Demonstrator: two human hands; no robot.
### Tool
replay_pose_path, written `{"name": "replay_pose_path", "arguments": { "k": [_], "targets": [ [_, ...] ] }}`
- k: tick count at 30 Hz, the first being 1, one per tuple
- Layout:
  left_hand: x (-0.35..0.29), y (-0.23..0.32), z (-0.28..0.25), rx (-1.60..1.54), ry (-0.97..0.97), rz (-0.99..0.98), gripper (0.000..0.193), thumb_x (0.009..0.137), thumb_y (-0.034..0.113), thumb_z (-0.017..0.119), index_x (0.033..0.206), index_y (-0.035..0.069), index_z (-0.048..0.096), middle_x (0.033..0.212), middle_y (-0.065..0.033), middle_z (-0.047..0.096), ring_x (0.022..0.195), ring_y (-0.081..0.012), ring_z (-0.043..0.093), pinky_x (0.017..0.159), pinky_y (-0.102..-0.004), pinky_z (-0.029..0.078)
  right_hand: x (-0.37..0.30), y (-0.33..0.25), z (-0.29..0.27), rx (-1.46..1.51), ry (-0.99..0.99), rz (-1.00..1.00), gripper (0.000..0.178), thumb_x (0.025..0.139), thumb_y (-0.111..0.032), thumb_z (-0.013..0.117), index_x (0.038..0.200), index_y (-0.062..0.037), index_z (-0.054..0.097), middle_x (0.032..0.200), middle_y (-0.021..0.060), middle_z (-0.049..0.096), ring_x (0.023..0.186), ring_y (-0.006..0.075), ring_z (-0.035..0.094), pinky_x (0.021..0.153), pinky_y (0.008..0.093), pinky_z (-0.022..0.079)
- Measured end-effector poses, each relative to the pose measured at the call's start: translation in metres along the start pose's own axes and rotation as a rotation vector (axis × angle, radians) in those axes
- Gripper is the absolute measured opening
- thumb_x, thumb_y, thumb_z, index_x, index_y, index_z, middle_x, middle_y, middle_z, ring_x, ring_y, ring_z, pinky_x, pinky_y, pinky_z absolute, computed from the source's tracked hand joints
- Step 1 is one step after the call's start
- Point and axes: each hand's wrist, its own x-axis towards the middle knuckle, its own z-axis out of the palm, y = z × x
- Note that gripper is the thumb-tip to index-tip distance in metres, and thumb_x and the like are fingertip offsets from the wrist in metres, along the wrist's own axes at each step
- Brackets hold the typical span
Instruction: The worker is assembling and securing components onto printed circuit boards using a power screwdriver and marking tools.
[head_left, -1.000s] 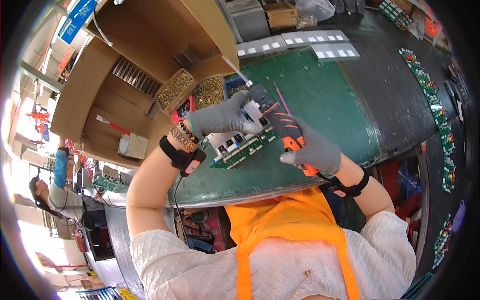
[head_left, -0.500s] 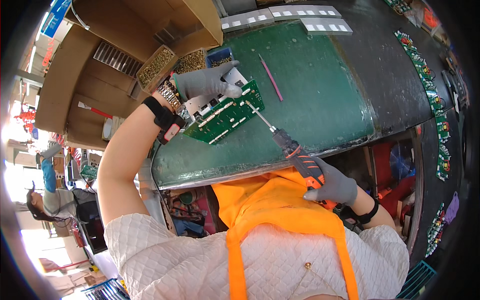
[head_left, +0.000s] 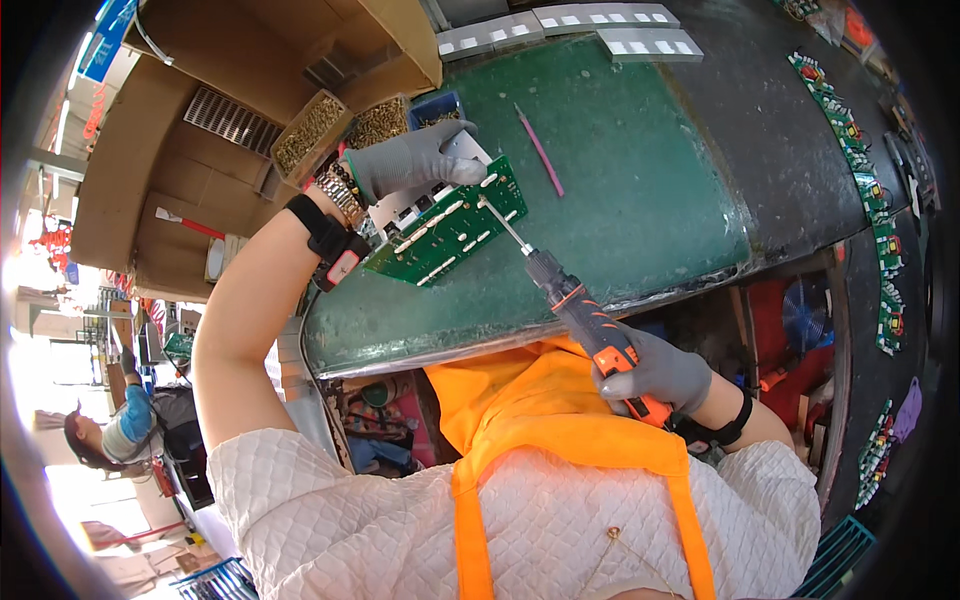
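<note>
My gloved left hand (head_left: pixel 415 165) grips a green circuit board (head_left: pixel 455 238) by its upper edge, holding it tilted over the green work mat (head_left: pixel 620 170). White and metal parts show along the board's back side, partly covered by the hand. My gloved right hand (head_left: pixel 660 372) is wrapped around the handle of an orange and black electric screwdriver (head_left: pixel 580 310). Its long bit reaches up and left, with the tip at the board's face near the upper right part. Whether a screw sits under the tip is too small to tell.
Beyond my left hand stand small bins of brass-coloured screws (head_left: pixel 310 130) and a blue bin (head_left: pixel 437 108), beside a large cardboard box (head_left: pixel 150 180). A pink pen-like tool (head_left: pixel 541 152) lies on the mat. Metal strips (head_left: pixel 650 44) line the back; more boards (head_left: pixel 870 200) line the right. Another person (head_left: pixel 125 425) is far left.
The screwdriver has shifted a little up and left, its tip moving slightly left across the board. My left hand and the board have barely moved. The other person's arm has moved.
</note>
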Motion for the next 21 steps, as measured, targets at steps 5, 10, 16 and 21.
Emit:
{"name": "replay_pose_path", "arguments": {
  "k": [5, 10, 16, 21],
  "targets": [
    [0.004, 0.012, 0.005, -0.025, -0.008, -0.029, 0.106, 0.073, 0.052, 0.080, 0.146, -0.003, 0.026, 0.123, -0.0182, 0.055, 0.111, -0.0227, 0.056, 0.094, -0.0332, 0.047, -0.005, 0.002, 0.012, 0.013, 0.015, -0.015, 0.061, 0.077, -0.012, 0.074, 0.130, -0.0063, 0.044, 0.083, 0.0006, 0.054, 0.068, 0.0094, 0.054, 0.060, 0.0264, 0.047],
    [0.002, 0.013, 0.006, -0.015, 0.008, -0.022, 0.104, 0.072, 0.052, 0.081, 0.145, -0.002, 0.028, 0.119, -0.0163, 0.056, 0.107, -0.0224, 0.057, 0.091, -0.0338, 0.049, -0.002, 0.003, 0.021, -0.022, 0.032, -0.059, 0.058, 0.078, -0.014, 0.072, 0.129, -0.0045, 0.045, 0.086, -0.0001, 0.054, 0.074, 0.0080, 0.053, 0.065, 0.0249, 0.045],
    [0.003, 0.005, 0.009, -0.017, 0.023, -0.032, 0.105, 0.072, 0.056, 0.079, 0.144, -0.001, 0.029, 0.118, -0.0163, 0.056, 0.104, -0.0210, 0.058, 0.084, -0.0337, 0.052, 0.004, 0.008, 0.027, 0.020, 0.011, -0.101, 0.053, 0.079, -0.015, 0.070, 0.126, -0.0045, 0.047, 0.088, 0.0001, 0.055, 0.076, 0.0075, 0.054, 0.067, 0.0239, 0.045],
    [0.005, 0.005, 0.008, 0.120, 0.043, 0.011, 0.108, 0.072, 0.060, 0.077, 0.145, -0.002, 0.028, 0.119, -0.0177, 0.056, 0.104, -0.0216, 0.058, 0.086, -0.0338, 0.051, 0.006, 0.011, 0.027, 0.076, -0.012, -0.113, 0.049, 0.078, -0.015, 0.069, 0.122, -0.0054, 0.048, 0.085, 0.0010, 0.057, 0.072, 0.0089, 0.056, 0.063, 0.0253, 0.047]
  ]
}}
